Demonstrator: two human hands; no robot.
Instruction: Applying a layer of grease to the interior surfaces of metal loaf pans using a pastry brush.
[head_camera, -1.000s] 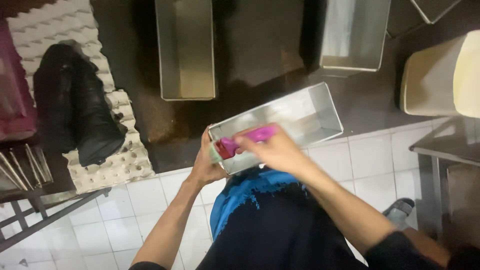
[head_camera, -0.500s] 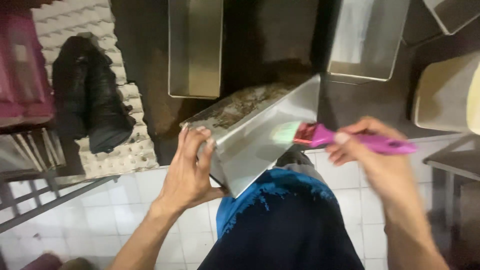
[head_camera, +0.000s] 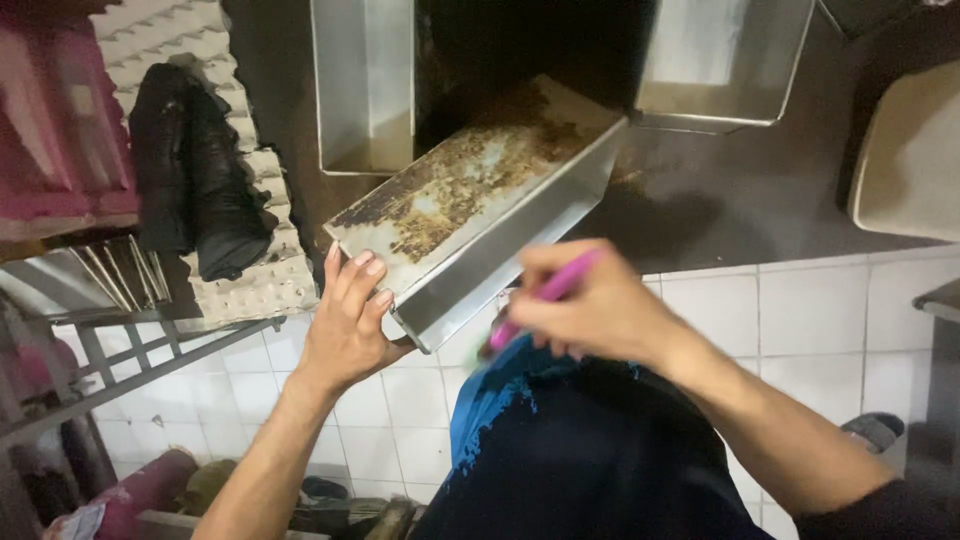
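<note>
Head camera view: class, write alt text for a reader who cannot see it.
A person's left hand tilts a rectangular metal pan, showing its stained underside, while the right hand holds a pink brush beside it. Two more metal pans lie on the dark floor beyond.

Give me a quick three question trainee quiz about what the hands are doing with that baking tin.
1. True or false: the left hand holds the rectangular metal baking tin by its corner.
2. What does the right hand hold? A) pink-handled brush B) steel spoon C) white cloth
3. Fill in: the tin's upturned bottom looks ____ with brown stains.

Key: 1 true; 2 A; 3 rusty.
</note>
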